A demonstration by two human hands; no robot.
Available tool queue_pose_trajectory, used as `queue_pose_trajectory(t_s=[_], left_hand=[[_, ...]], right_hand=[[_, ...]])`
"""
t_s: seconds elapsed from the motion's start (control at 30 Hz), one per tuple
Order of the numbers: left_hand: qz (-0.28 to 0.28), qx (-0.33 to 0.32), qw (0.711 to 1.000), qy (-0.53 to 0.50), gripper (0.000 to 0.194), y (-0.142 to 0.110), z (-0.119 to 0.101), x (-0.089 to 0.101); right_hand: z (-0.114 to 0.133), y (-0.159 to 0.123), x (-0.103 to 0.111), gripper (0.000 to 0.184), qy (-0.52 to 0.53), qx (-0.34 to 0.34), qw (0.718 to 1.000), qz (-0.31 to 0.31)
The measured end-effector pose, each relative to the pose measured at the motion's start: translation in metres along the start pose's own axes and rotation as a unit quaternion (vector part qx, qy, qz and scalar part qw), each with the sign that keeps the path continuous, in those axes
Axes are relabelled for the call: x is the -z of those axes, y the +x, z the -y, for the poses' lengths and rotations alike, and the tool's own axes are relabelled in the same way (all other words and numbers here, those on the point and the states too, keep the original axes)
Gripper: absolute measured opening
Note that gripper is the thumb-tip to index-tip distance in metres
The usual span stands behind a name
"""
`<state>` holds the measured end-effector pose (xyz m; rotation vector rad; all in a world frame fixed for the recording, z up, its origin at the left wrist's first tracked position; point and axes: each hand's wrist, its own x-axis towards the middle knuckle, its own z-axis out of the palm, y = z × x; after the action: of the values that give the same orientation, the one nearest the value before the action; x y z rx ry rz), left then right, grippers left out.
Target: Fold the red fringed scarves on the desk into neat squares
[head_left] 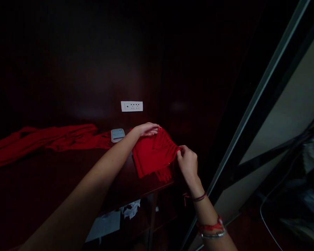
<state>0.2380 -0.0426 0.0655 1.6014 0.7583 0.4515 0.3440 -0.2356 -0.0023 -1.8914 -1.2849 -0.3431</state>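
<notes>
A folded red scarf [150, 155] with fringed ends lies on the dark wooden shelf [120, 177]. At the scarf's far corner, my left hand [148, 129] pinches part of its fringed edge. My right hand [188, 160] is closed on the fringe at the right side, between thumb and fingers. The fringe is drawn out between both hands, and more strands hang near the shelf's front edge. Another long red scarf [54, 139] lies loosely bunched on the left, its fringe reaching towards a phone [117, 135] with a lit screen.
A white socket panel [132, 106] is set in the dark back wall. Below the shelf are papers [107, 225] and crumpled white paper [131, 209]. A metal-edged door frame [251, 104] slants along the right, with a white cable [264, 216] beyond it.
</notes>
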Motion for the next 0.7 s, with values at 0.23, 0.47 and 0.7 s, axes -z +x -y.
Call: queue_pose_trajectory(t_s=[0.23,0.47,0.7], left_hand=[[-0.013,0.035,0.993,0.113,0.015,0.009,0.023,-0.001],[-0.111,-0.036,0.956,0.268,0.030,-0.010,0.052,0.029],[-0.101,-0.042,0.937,0.333,0.022,-0.023,0.071,0.061]], right_hand=[[-0.014,0.001,-0.005,0.022,-0.071,0.022,0.997,0.037],[-0.016,0.011,-0.009,0.031,-0.076,0.039,0.996,0.032],[-0.017,0.018,-0.018,0.036,-0.079,-0.016,0.996,0.042]])
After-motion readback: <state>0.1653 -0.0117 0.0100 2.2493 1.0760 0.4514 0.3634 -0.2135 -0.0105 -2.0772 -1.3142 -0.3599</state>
